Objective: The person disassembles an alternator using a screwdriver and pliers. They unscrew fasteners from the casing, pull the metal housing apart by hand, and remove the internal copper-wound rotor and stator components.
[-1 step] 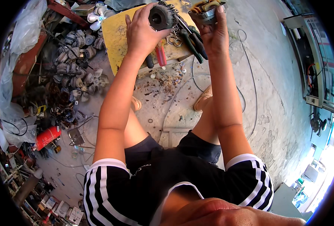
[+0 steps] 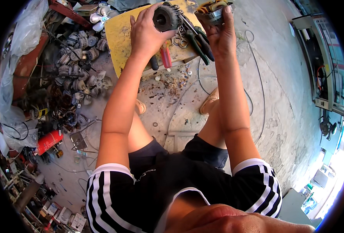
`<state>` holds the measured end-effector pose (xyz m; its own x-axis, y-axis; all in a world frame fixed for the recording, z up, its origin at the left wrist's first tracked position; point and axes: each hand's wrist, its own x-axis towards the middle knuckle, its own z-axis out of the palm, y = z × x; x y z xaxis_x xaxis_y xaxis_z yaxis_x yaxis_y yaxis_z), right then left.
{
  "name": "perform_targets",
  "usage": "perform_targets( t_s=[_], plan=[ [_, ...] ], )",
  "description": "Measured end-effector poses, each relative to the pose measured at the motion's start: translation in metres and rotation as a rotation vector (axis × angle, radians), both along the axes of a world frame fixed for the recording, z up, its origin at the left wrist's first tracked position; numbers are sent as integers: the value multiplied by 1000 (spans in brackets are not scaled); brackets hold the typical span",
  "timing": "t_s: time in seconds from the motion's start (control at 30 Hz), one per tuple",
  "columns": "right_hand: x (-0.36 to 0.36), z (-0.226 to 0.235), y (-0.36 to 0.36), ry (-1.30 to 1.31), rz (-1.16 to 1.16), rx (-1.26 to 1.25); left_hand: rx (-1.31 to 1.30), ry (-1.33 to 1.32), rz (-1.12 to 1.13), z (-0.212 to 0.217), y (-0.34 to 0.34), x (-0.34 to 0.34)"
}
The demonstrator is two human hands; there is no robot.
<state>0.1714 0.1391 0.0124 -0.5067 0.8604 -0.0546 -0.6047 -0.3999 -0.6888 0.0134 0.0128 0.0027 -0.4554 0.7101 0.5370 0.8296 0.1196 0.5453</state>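
My left hand grips a dark round motor part and holds it up over a yellow board. My right hand holds a second motor part with yellow and copper windings close beside it, to the right. The two parts are a small gap apart. Under the hands, green-handled pliers and a red-handled screwdriver lie on the board with a few small metal rings. I sit with bare knees apart and sandalled feet on the concrete floor.
A heap of small grey motors lies on the floor at the left, with a white fan blade behind it. A red cylinder lies at lower left. A thin cable loops over the floor. An open metal cabinet stands at the right.
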Motion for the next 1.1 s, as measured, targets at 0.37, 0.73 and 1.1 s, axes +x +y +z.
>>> perform_targets(
  t_s=[0.37,0.73,1.1],
  plan=[
    [18,-8,21,1,38,61,95,-1137,-359,-4,-22,-72],
    [28,4,10,24,175,-91,14,-1496,-638,20,-73,-101],
    [32,-11,5,280,526,-364,-225,-1536,-306,13,-69,-104]
  ],
)
